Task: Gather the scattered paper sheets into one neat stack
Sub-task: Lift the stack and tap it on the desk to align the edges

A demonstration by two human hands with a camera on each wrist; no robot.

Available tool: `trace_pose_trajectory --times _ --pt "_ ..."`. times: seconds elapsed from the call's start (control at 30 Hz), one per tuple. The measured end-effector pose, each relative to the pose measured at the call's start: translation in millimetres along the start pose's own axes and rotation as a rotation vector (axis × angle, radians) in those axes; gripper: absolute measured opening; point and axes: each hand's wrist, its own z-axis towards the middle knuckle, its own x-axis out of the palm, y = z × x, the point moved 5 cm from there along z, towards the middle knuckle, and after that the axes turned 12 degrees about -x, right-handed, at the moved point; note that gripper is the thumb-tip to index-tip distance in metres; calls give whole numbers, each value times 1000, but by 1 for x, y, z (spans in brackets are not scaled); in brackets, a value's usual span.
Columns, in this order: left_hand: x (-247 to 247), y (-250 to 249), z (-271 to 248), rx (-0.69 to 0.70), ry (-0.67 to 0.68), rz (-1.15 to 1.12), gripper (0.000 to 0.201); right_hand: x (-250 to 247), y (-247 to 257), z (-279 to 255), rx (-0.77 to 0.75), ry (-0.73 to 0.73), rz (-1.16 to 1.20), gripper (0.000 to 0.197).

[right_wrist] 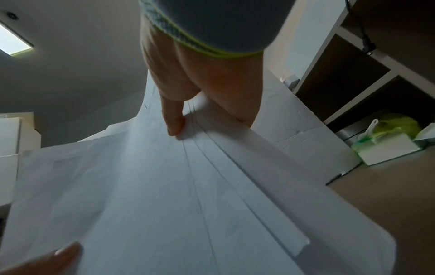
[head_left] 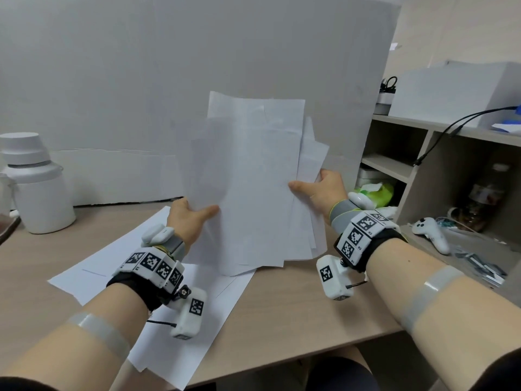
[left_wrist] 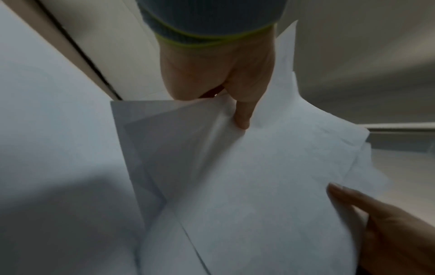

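Forearms: both bare, grey band on each, reaching in from the near edge of the head view.
Wrist rigs: white blocks with black-and-white marker squares, strapped on both wrists.
Left hand (head_left: 188, 218): grips the left edge of the paper bundle, thumb on the front face, fingers hidden behind.
Right hand (head_left: 324, 190): grips the right edge the same way, thumb in front, fingers behind.
Paper bundle (head_left: 253, 187): several white sheets held upright above the desk, edges uneven, sheets fanned at the right side and top.
Loose sheets (head_left: 118, 266): white, flat on the desk under the left wrist, overlapping, near corner past the desk edge.
Desk (head_left: 296, 311): beige top.
White jug (head_left: 33, 182): far left, lid on.
Shelf unit (head_left: 417, 153): right side, black cable hanging over it.
White game controller (head_left: 431, 232): on the surface beside the shelf unit.
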Motion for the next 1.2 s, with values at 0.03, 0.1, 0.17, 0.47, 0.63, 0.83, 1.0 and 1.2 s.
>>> trace_pose_trajectory --times 0.03,0.1,0.17,0.47,0.63,0.83,1.0,1.2 --pt "-2 0 1 -5 -5 -27 31 0 4 -1 -9 -1 5 19" --pt "-5 -9 2 -4 -40 -81 37 1 15 3 -40 -8 21 20" --pt "-7 -18 6 15 -61 -142 62 3 26 10 -66 -17 14 21" --pt "-8 -27 5 81 60 -158 28 9 26 5 -68 39 -137 23" --pt "0 -50 4 182 168 -138 40 11 35 13 -82 26 -103 34" --pt "-12 -68 12 177 120 -200 44 5 32 17 -49 15 9 35" --pt "-14 -63 4 158 121 -258 45 9 10 4 45 95 28 32" --pt "-6 -59 -5 242 147 -108 51 22 11 -5 19 -6 53 22"
